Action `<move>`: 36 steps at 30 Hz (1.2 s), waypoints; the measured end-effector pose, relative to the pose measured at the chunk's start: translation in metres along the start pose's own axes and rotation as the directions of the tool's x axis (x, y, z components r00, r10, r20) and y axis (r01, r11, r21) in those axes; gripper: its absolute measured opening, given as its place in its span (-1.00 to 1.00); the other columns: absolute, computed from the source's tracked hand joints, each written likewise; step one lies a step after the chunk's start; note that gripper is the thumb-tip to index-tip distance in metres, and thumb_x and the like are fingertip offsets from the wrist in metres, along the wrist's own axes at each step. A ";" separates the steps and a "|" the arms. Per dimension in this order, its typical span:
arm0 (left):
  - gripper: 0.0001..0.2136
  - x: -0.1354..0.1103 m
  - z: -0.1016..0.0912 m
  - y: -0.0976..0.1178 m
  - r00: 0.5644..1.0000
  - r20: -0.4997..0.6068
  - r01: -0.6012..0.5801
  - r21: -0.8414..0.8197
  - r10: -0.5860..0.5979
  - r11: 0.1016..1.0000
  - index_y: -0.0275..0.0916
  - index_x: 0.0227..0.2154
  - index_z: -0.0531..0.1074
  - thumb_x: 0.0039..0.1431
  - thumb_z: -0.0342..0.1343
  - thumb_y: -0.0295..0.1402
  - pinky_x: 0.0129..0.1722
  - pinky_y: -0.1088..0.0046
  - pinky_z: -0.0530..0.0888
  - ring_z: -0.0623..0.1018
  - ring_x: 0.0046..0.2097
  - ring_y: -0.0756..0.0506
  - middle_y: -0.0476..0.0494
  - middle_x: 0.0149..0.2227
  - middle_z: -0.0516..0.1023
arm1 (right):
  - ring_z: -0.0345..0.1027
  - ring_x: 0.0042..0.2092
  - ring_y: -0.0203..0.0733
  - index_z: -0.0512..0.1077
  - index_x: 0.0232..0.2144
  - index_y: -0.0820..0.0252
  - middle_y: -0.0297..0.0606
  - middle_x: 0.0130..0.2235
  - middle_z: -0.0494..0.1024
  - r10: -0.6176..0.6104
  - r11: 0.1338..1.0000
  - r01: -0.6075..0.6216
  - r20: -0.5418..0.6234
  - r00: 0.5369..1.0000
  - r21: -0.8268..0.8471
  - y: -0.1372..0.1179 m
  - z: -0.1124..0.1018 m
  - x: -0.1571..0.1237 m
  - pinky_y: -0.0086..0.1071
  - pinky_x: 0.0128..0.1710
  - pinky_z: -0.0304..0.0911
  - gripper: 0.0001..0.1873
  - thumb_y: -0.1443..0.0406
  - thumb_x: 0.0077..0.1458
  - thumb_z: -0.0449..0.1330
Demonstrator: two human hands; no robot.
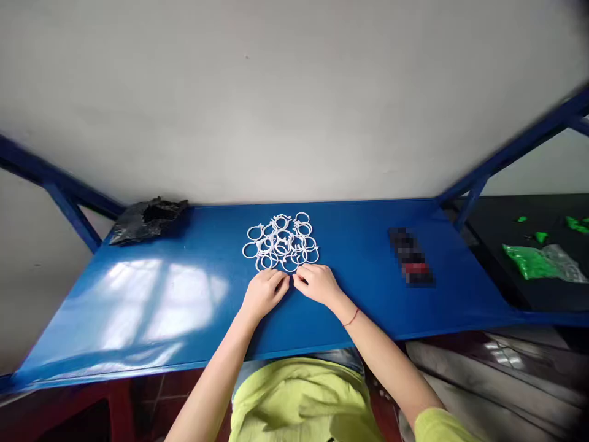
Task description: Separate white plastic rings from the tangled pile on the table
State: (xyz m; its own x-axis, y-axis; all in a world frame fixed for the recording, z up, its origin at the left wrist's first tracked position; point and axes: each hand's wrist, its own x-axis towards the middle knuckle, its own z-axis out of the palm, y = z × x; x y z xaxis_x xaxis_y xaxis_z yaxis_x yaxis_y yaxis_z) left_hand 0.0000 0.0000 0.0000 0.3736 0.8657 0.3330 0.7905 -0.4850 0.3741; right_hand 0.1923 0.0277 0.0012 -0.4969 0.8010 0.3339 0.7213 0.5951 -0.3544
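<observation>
At the near edge of a blue tabletop [193, 294], your left hand [263, 293] and right hand [318, 283] meet just below a heap of white plastic rings [281, 242], the fingers [280, 281] of both curled inward with their tips almost touching one another. Something small and white seems to be pinched between them, most likely a single ring drawn from the heap's near side, though it is too small to make out for certain. The heap itself lies at the middle of the tabletop, loose and overlapping, just beyond your knuckles. A thin red cord circles your right wrist. Well apart to the left, against the wall, rests a crumpled black plastic bag [146, 219]; to the right sits a dark, blurred object [411, 256]. Beyond the blue frame, a darker surface carries a clear bag of green pieces [540, 262]. Judged from the pose, you are working one ring with both hands, perhaps opening or closing it, with nearly all the heap yet to be handled. Any next move would call for a fine two-handed pinch, steady enough not to drag neighbouring rings out of the tangle.
</observation>
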 end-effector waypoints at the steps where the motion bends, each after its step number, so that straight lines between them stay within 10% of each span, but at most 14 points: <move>1: -0.74 0.000 -0.001 0.000 1.000 -0.002 0.000 -0.001 0.000 1.000 -0.22 -0.42 0.43 0.38 -0.06 -0.33 -0.32 0.42 0.34 0.44 -0.40 -0.04 -0.04 -0.48 0.48 | 0.25 -0.48 -0.35 0.34 -0.56 0.16 -0.39 -0.50 0.48 0.003 1.000 -0.003 0.009 1.000 -0.003 0.000 0.000 0.000 -0.39 -0.41 -0.07 -0.75 0.33 0.18 0.12; 16: -0.74 0.000 -0.004 0.003 1.000 -0.031 0.003 -0.014 -0.004 1.000 -0.22 -0.42 0.45 0.36 -0.05 -0.34 -0.34 0.43 0.36 0.45 -0.42 -0.03 -0.04 -0.49 0.49 | 0.19 -0.50 -0.36 0.30 -0.61 0.15 -0.40 -0.56 0.38 -0.013 0.997 0.020 -0.091 0.996 0.077 0.001 -0.015 -0.003 -0.43 -0.42 0.00 -0.68 0.33 0.21 0.10; 22: -0.75 0.001 -0.005 0.005 0.999 -0.032 -0.005 -0.003 0.005 1.000 -0.22 -0.40 0.46 0.36 -0.05 -0.35 -0.34 0.44 0.38 0.45 -0.43 -0.03 -0.04 -0.50 0.48 | 0.31 -0.40 -0.24 0.42 -0.42 0.17 -0.32 -0.48 0.43 0.394 0.906 -0.424 -0.391 0.832 0.010 0.031 -0.032 -0.010 -0.38 -0.33 0.12 -0.81 0.28 0.23 0.09; 30: -0.77 -0.001 -0.005 0.007 0.995 -0.092 -0.047 0.015 0.048 0.999 -0.23 -0.40 0.46 0.35 -0.03 -0.37 -0.41 0.48 0.35 0.42 -0.48 0.00 -0.01 -0.54 0.41 | 0.40 -0.24 -0.12 0.51 -0.33 0.18 -0.18 -0.27 0.56 0.374 0.904 -0.410 -0.243 0.895 -0.119 0.030 -0.017 0.001 -0.32 -0.24 0.14 -0.79 0.24 0.24 0.12; 36: -0.80 0.007 -0.014 0.010 0.978 -0.197 -0.083 -0.033 0.075 0.996 -0.22 -0.34 0.50 0.34 -0.01 -0.39 -0.39 0.48 0.41 0.48 -0.44 0.00 -0.04 -0.49 0.49 | 0.39 -0.37 -0.21 0.51 -0.36 0.17 -0.22 -0.31 0.58 0.452 0.866 -0.495 -0.320 0.833 -0.065 0.035 -0.026 0.002 -0.40 -0.41 0.10 -0.78 0.32 0.23 0.06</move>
State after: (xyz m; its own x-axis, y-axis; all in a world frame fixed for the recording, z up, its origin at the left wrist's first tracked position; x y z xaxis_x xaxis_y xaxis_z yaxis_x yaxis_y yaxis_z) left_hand 0.0042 -0.0005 0.0184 0.3291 0.7856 0.5240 0.7400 -0.5593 0.3737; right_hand 0.2291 0.0485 0.0124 0.0666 0.9153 0.3972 0.9024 0.1146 -0.4154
